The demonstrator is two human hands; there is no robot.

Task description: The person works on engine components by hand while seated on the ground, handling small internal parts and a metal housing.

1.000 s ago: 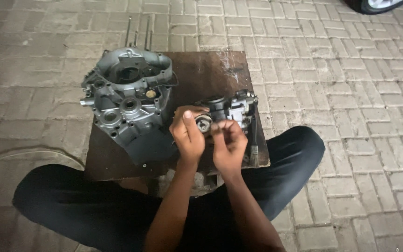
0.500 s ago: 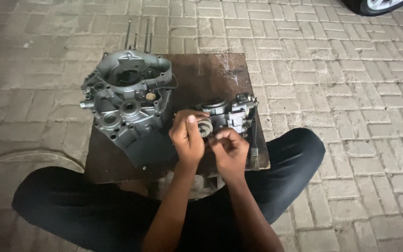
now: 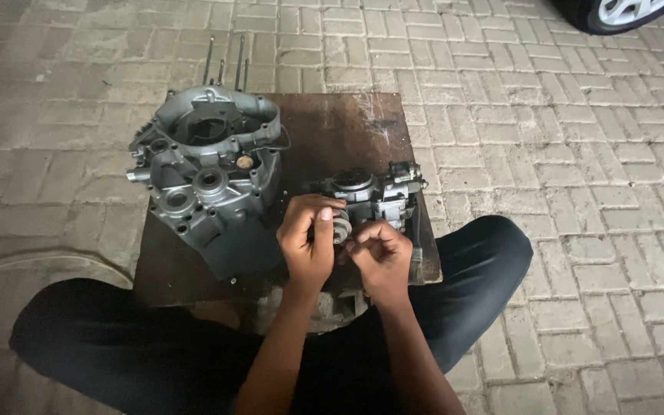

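A small grey metal engine part, shaped like a carburetor or pump body, rests on a dark brown board. My left hand curls around its near side, thumb up, gripping a round ribbed piece. My right hand is closed right beside it, fingertips pinching at the same piece; what they hold is hidden. A large grey engine crankcase with round bores and long studs lies on the board to the left, apart from both hands.
The board lies on a brick-paved floor. My legs in dark trousers are crossed around its near edge. Another grey metal part shows under my wrists. A car wheel is at the top right.
The view has shifted slightly. Both hands stay on the small part, my right hand's fingers having moved closer to the left hand.
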